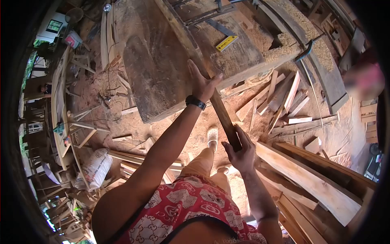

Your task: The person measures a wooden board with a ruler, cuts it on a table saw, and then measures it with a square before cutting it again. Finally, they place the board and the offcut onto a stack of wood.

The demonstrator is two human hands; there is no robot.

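Observation:
A long, narrow wooden board [222, 114] runs from the top of the head view down toward my body, part of it lying over the workbench [156, 81]. My left hand [202, 83], with a dark watch on the wrist, grips the board across its width near the bench's front edge. Its thumb and fingers lie on opposite sides. Closer to me, my right hand [243, 150] holds the board's near end, thumb on the left and fingers on the right. The palm side of each hand is hidden. A yellow-handled try square [226, 42] rests on the bench, right of the board.
Sawdust covers parts of the bench and floor. Wood offcuts [286, 95] lie beneath the bench's right side. Long planks [304, 175] are stacked at my right. At left are a filled white sack [95, 166] and timber on trestles. Another person [365, 77] is at far right.

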